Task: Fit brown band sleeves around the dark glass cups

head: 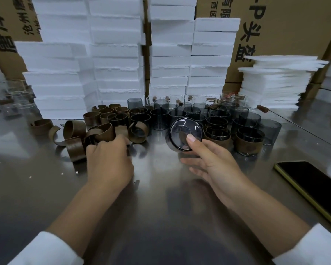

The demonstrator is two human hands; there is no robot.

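My right hand [210,161] holds a dark glass cup [180,132] tipped on its side, its round base facing me, thumb pressed on the base and fingers under it. My left hand [109,157] reaches with curled fingers into a loose pile of brown band sleeves [103,131] at the centre left; what the fingertips touch is hidden. Behind stand several bare dark glass cups [189,111]. Two cups wearing brown bands [248,142] stand to the right of the held cup.
The work surface is a shiny steel table [161,188]. White foam boxes [115,54] are stacked along the back, thin foam sheets [275,83] at the back right. A black phone [310,180] lies at the right edge. Clear glasses [17,100] stand far left.
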